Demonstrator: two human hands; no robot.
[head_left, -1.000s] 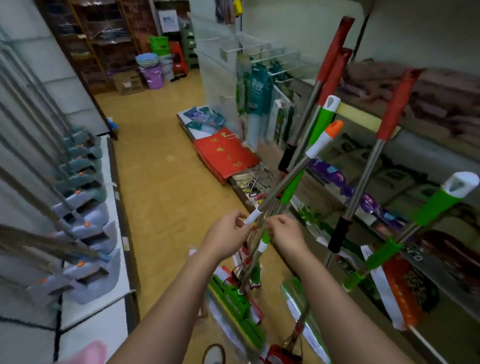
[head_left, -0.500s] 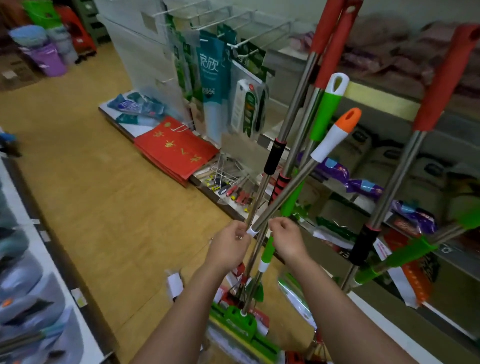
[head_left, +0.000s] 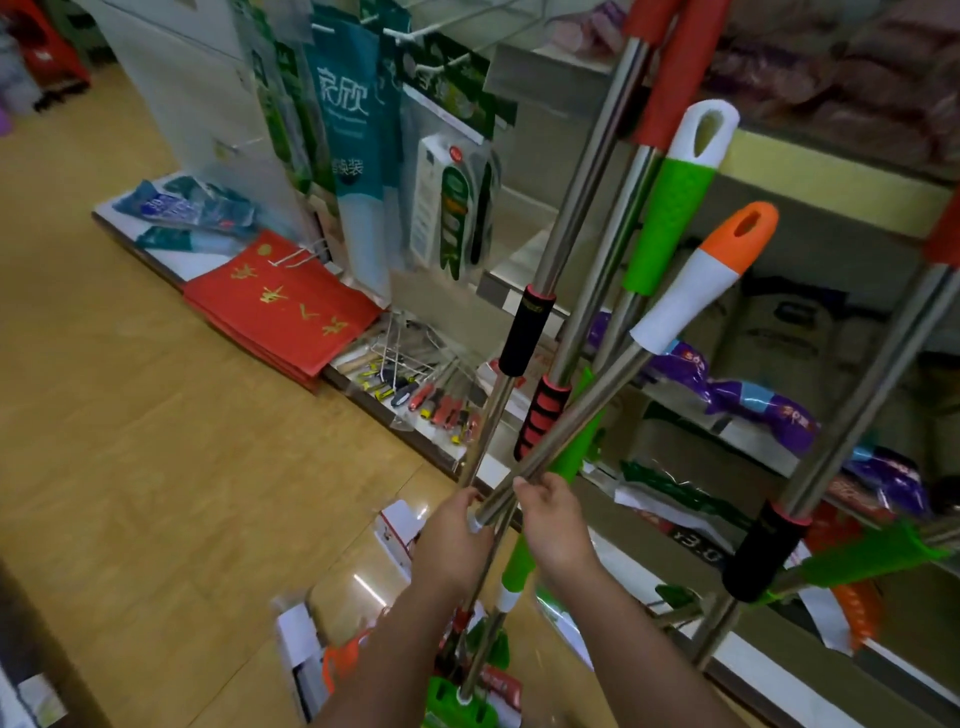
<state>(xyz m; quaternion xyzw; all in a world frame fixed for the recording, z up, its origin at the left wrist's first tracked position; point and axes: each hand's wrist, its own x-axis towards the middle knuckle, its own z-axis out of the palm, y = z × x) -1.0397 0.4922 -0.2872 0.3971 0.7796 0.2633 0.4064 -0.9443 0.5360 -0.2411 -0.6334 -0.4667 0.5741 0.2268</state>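
Red paper bags (head_left: 280, 306) with gold lettering lie stacked on a low platform at the left of a household-goods shop aisle, beside the wooden floor (head_left: 130, 441) and under hanging teal packets (head_left: 343, 130). Just right of the bags, small screwdrivers (head_left: 431, 405) lie in a row.

At centre, a person's left hand (head_left: 452, 538) has its grip closed round the lower end of the orange-tipped pole (head_left: 680, 306), fingers curled at a white collar on the steel shaft. The right hand (head_left: 558, 525), just beside it and a little higher on the shaft, also has its grip closed on the same pole, fingers curled onto the metal.

The pole slants up and to the right from the hands. It crosses a black-sleeved pole (head_left: 524, 338) and a green-handled pole (head_left: 670, 208) standing in a cluster, with a green mop head (head_left: 457, 701) low between the forearms.

At right, purple packets (head_left: 753, 400) lie below a yellow-edged shelf (head_left: 831, 176), and another steel pole with a black foam sleeve (head_left: 763, 551) leans in front of the shelving.
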